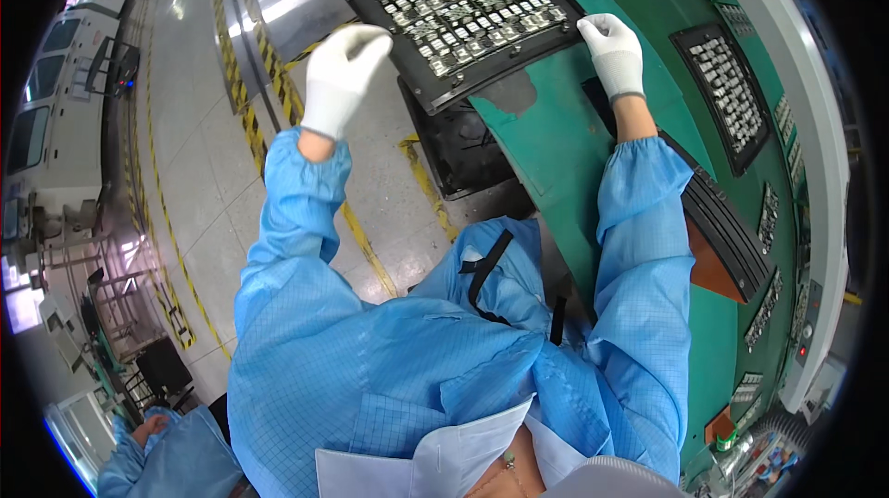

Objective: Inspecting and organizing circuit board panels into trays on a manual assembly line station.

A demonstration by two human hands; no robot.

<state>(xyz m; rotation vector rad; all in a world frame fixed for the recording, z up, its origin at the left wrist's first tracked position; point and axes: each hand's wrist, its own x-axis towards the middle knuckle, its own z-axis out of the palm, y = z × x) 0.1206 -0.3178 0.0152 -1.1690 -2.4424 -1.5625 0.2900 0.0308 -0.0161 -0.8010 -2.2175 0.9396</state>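
Observation:
A black tray (500,58) filled with rows of small silver and white metal parts lies at an angle ahead of me, at the edge of a green-topped bench. My left hand (343,77), in a white glove, is at the tray's left edge with thumb and fingers pinched together. At the tray's near right corner is my right hand (615,56), also gloved in white, its fingers curled and closed. Whether either hand grips the tray's edge or a small piece, I cannot tell. Blue sleeves cover both forearms.
Under the tray's near side sits a dark bin-like object (460,151). To the right, a second loaded black tray (732,95) rests on the green surface (565,137). Black ridged panels (727,220) stand beside my right arm. A co-worker's blue sleeve (181,456) shows lower left.

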